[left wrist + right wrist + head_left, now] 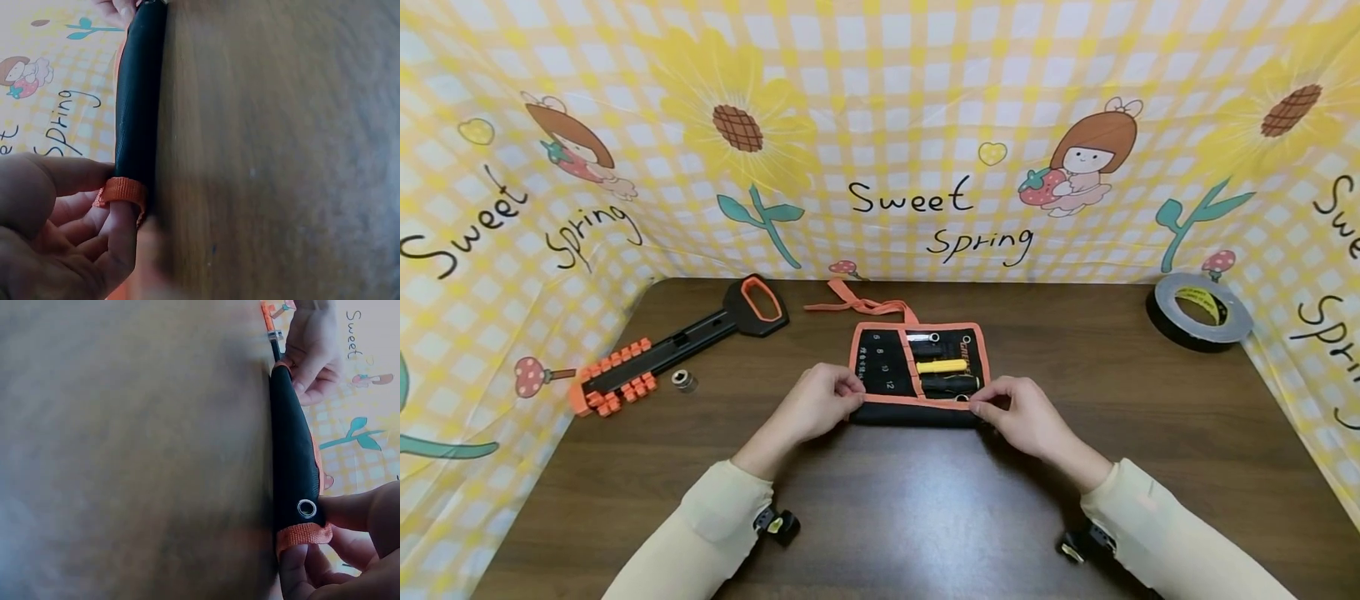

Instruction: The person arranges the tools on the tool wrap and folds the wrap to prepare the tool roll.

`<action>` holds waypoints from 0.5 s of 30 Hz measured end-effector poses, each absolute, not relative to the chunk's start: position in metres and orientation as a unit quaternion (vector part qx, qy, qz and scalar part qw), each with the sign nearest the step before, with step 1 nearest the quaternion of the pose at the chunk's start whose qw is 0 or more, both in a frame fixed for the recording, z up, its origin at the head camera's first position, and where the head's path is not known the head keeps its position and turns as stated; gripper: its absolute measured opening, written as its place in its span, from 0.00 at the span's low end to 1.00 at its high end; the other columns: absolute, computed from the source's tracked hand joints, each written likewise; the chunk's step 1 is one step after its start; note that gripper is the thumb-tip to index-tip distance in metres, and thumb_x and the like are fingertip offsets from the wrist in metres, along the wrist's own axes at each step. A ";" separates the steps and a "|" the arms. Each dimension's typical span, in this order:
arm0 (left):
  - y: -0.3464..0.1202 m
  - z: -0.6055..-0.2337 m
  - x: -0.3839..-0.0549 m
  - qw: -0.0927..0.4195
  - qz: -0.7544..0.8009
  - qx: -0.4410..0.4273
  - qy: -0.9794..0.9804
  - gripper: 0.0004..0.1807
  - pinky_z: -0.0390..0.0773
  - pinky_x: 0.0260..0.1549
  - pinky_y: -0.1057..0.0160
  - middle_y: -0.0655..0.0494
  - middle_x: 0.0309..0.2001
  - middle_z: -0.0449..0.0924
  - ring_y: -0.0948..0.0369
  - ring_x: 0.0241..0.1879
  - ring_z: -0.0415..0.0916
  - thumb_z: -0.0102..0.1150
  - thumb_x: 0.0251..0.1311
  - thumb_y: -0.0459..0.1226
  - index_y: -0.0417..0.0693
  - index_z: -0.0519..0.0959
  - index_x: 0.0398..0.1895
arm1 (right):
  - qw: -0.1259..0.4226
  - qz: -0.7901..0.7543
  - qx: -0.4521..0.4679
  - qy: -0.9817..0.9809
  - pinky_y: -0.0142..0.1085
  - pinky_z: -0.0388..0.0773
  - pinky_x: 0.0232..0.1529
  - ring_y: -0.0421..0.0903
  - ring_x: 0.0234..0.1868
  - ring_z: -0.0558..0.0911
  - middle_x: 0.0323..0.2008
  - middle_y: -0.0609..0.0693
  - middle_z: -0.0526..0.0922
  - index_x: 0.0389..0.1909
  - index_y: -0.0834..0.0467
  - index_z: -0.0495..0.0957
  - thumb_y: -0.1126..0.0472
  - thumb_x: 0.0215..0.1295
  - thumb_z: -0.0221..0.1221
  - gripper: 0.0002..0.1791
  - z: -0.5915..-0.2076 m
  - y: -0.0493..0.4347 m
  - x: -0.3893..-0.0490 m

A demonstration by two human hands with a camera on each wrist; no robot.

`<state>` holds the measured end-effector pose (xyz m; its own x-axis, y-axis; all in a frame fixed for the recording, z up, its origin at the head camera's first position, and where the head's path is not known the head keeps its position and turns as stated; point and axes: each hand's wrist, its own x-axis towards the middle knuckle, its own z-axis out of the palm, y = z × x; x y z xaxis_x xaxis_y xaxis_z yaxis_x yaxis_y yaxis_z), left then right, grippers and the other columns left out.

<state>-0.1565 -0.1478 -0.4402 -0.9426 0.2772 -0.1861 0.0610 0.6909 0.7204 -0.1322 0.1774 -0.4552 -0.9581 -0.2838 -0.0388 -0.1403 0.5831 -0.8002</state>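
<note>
A black fabric tool roll (pixel 887 413) with orange trim lies on the table, its near edge folded up over the lower part. Inside it show printed numbers on the left flap and tools on the right, among them a yellow-handled one (pixel 942 366). The left hand (pixel 823 400) pinches the fold's left end, thumb on top and fingers under the orange binding (pixel 124 189). At the opposite end the right hand (pixel 1022 412) pinches the fold the same way, beside a metal eyelet (pixel 307 508). The right wrist view shows the folded part bulging.
Orange tie straps (pixel 872 307) trail behind the roll. To the left lie a black rail with a handle and orange clips (pixel 688 333) and a small metal socket (pixel 683 381). A roll of tape (pixel 1198 312) sits at the back right, before a patterned cloth (pixel 895 100).
</note>
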 end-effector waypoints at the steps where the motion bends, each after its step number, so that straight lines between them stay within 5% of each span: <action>1: -0.147 -0.441 -0.157 0.138 0.381 0.091 0.910 0.03 0.79 0.31 0.63 0.55 0.27 0.83 0.62 0.24 0.79 0.68 0.69 0.33 0.45 0.88 0.37 | 0.084 -0.440 -0.119 0.886 0.33 0.80 0.37 0.39 0.30 0.81 0.38 0.53 0.91 0.40 0.60 0.91 0.65 0.73 0.68 0.05 -0.455 0.177 -0.134; 8: -0.150 -0.445 -0.155 0.080 0.341 0.149 0.925 0.03 0.76 0.36 0.63 0.55 0.37 0.80 0.61 0.34 0.74 0.72 0.66 0.33 0.48 0.86 0.37 | 0.114 -0.441 -0.097 0.885 0.34 0.79 0.35 0.40 0.27 0.80 0.32 0.52 0.88 0.41 0.62 0.90 0.67 0.74 0.65 0.06 -0.452 0.175 -0.142; 15: -0.165 -0.441 -0.149 0.028 0.273 0.301 0.913 0.09 0.80 0.60 0.48 0.56 0.52 0.85 0.54 0.56 0.77 0.76 0.65 0.35 0.48 0.89 0.46 | 0.120 -0.431 -0.085 0.890 0.36 0.79 0.34 0.42 0.25 0.80 0.29 0.51 0.86 0.39 0.62 0.88 0.66 0.74 0.65 0.05 -0.449 0.171 -0.145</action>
<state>-0.1493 -0.1649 -0.4405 -0.8168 0.5657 0.1128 0.5350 0.6696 0.5152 -0.1447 0.1711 -0.4491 -0.9567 -0.2548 -0.1407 -0.0476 0.6139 -0.7880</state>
